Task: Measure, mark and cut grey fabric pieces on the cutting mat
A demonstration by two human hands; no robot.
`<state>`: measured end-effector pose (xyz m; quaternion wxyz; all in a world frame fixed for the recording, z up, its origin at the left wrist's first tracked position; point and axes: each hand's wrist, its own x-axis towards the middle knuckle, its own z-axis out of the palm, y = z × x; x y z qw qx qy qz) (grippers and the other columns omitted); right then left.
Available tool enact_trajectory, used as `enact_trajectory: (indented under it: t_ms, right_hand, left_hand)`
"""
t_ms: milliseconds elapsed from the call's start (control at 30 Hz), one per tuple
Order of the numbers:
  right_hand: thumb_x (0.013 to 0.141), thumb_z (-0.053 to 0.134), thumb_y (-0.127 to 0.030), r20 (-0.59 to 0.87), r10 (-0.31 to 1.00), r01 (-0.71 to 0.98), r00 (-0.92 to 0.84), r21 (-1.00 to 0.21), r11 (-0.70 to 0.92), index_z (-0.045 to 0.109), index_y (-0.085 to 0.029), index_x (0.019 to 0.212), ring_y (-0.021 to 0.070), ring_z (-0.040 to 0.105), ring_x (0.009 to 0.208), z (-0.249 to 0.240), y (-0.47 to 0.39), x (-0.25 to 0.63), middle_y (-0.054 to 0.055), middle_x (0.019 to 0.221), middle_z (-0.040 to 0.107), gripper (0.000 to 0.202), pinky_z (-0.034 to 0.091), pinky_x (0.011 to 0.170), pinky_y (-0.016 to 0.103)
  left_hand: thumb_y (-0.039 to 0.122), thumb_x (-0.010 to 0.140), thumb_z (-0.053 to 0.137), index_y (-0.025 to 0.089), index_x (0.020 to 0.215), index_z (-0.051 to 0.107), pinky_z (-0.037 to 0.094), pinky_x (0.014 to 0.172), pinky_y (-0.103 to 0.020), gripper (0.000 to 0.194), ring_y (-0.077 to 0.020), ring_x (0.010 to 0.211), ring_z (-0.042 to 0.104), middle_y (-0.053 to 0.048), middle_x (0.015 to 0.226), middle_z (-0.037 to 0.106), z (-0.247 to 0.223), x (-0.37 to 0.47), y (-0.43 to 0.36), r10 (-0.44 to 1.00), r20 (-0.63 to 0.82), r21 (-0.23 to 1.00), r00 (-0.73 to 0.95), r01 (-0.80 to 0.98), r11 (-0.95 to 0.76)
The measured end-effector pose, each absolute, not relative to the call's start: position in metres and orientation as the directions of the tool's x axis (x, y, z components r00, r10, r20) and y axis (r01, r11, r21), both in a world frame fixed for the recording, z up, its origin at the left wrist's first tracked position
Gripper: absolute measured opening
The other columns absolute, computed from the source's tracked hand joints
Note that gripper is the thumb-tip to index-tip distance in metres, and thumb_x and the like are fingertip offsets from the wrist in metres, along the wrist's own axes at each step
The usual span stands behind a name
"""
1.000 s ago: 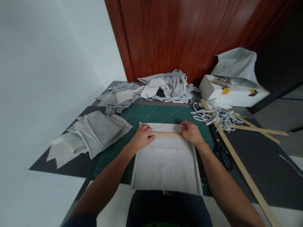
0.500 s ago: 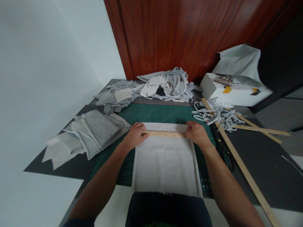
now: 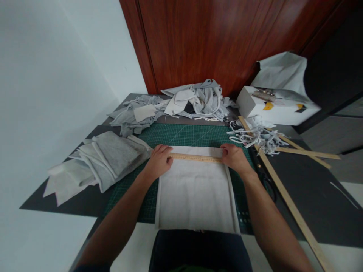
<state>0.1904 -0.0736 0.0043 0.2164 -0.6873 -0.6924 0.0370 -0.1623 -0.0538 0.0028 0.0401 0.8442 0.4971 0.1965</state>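
Observation:
A pale, off-white piece of fabric [image 3: 195, 200] lies flat in front of me, its two long sides folded into narrow raised edges. Across its far end runs a short wooden ruler [image 3: 197, 158], roughly parallel to the far edge. My left hand [image 3: 160, 160] is closed at the ruler's left end, thumb and fingers curled over the fabric's side. At the opposite end my right hand [image 3: 234, 156] is closed in the same way, its fingertips over the ruler and the fabric's edge. Both ruler ends are hidden by my fingers.
A green cutting mat [image 3: 187, 134] lies under the fabric. Folded grey cloth [image 3: 113, 156] is on the left; scrap heaps [image 3: 207, 100] line the back. To the right are fabric strips [image 3: 259, 134], long wooden sticks [image 3: 286, 192], dark-handled scissors [image 3: 269, 187] and a white box [image 3: 278, 111].
The ruler has shifted slightly toward the fabric's far edge, both hands staying at its ends. The whole view has moved a little, so surroundings appear slightly further left.

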Motion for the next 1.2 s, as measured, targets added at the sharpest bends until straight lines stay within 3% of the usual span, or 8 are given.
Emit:
enact_trajectory:
  t_ms: [167, 400, 467, 533, 633, 733, 933, 1200]
  right_hand:
    - [0.091, 0.054, -0.009, 0.324, 0.94, 0.846, -0.103, -0.469, 0.254, 0.076, -0.016, 0.112, 0.0244, 0.076, 0.103, 0.005, -0.078, 0.171, 0.013, 0.112, 0.079, 0.031, 0.058, 0.096, 0.033]
    - [0.096, 0.06, -0.02, 0.145, 0.918, 0.714, -0.37, -0.587, 0.381, 0.071, -0.024, 0.13, 0.0215, 0.073, 0.111, 0.027, -0.103, 0.147, 0.008, 0.123, 0.077, 0.037, 0.057, 0.1, 0.035]
    - [0.094, 0.064, -0.021, 0.131, 0.9, 0.72, -0.416, -0.557, 0.414, 0.068, -0.025, 0.138, 0.0244, 0.067, 0.125, 0.03, -0.104, 0.155, 0.01, 0.135, 0.072, 0.044, 0.05, 0.112, 0.043]
    - [0.087, 0.071, -0.02, 0.078, 0.89, 0.767, -0.449, -0.479, 0.428, 0.064, -0.026, 0.144, 0.0292, 0.056, 0.139, 0.029, -0.103, 0.168, 0.01, 0.145, 0.066, 0.058, 0.038, 0.122, 0.054]
    - [0.078, 0.079, -0.022, -0.101, 0.923, 0.87, -0.372, -0.385, 0.308, 0.056, -0.027, 0.153, 0.0365, 0.044, 0.149, 0.024, -0.1, 0.185, 0.012, 0.159, 0.053, 0.078, 0.035, 0.122, 0.062]
    - [0.082, 0.076, -0.022, -0.189, 0.939, 0.915, -0.286, -0.345, 0.209, 0.048, -0.029, 0.159, 0.0393, 0.036, 0.155, 0.019, -0.098, 0.193, 0.011, 0.166, 0.046, 0.083, 0.035, 0.121, 0.066]
    - [0.087, 0.067, -0.012, -0.099, 0.94, 0.875, -0.328, -0.406, 0.263, 0.048, -0.026, 0.158, 0.0302, 0.044, 0.153, 0.009, -0.088, 0.203, 0.013, 0.164, 0.048, 0.076, 0.036, 0.126, 0.052]
    - [0.085, 0.067, -0.01, -0.083, 0.954, 0.893, -0.288, -0.382, 0.237, 0.053, -0.025, 0.154, 0.0294, 0.051, 0.149, 0.009, -0.084, 0.222, 0.012, 0.163, 0.051, 0.072, 0.037, 0.126, 0.049]
  left_hand:
    - [0.02, 0.095, 0.059, 0.021, 0.128, 0.069, 0.047, 0.11, -0.049, 0.034, -0.0303, 0.125, 0.058, -0.011, 0.129, 0.069, 0.001, -0.138, -0.063, 0.813, 0.237, 0.31, 0.532, 0.752, -0.582]
    - [0.024, 0.101, 0.054, 0.02, 0.116, 0.073, 0.045, 0.109, -0.049, 0.024, -0.0297, 0.12, 0.058, -0.01, 0.119, 0.068, 0.002, -0.128, -0.061, 0.831, 0.203, 0.326, 0.518, 0.765, -0.556]
    - [0.03, 0.099, 0.061, 0.021, 0.124, 0.069, 0.042, 0.113, -0.05, 0.029, -0.0309, 0.126, 0.055, -0.011, 0.127, 0.066, 0.003, -0.13, -0.062, 0.833, 0.206, 0.335, 0.513, 0.763, -0.553]
    - [0.039, 0.091, 0.073, 0.023, 0.135, 0.063, 0.039, 0.116, -0.052, 0.048, -0.0332, 0.133, 0.052, -0.012, 0.137, 0.062, 0.004, -0.133, -0.064, 0.831, 0.183, 0.338, 0.526, 0.76, -0.555]
    - [0.048, 0.081, 0.083, 0.023, 0.143, 0.057, 0.037, 0.118, -0.053, 0.072, -0.0366, 0.139, 0.049, -0.013, 0.148, 0.056, 0.005, -0.136, -0.065, 0.832, 0.129, 0.325, 0.54, 0.769, -0.55]
    - [0.051, 0.08, 0.082, 0.022, 0.144, 0.056, 0.035, 0.119, -0.053, 0.075, -0.0376, 0.141, 0.048, -0.015, 0.15, 0.055, 0.005, -0.135, -0.062, 0.829, 0.108, 0.326, 0.549, 0.768, -0.551]
    - [0.047, 0.084, 0.08, 0.02, 0.145, 0.056, 0.031, 0.125, -0.053, 0.071, -0.0361, 0.148, 0.045, -0.016, 0.157, 0.053, 0.003, -0.128, -0.052, 0.8, 0.108, 0.343, 0.59, 0.733, -0.587]
    - [0.035, 0.089, 0.076, 0.023, 0.135, 0.064, 0.039, 0.122, -0.049, 0.049, -0.0303, 0.14, 0.055, -0.011, 0.146, 0.064, 0.0, -0.15, -0.04, 0.796, 0.173, 0.372, 0.58, 0.71, -0.598]
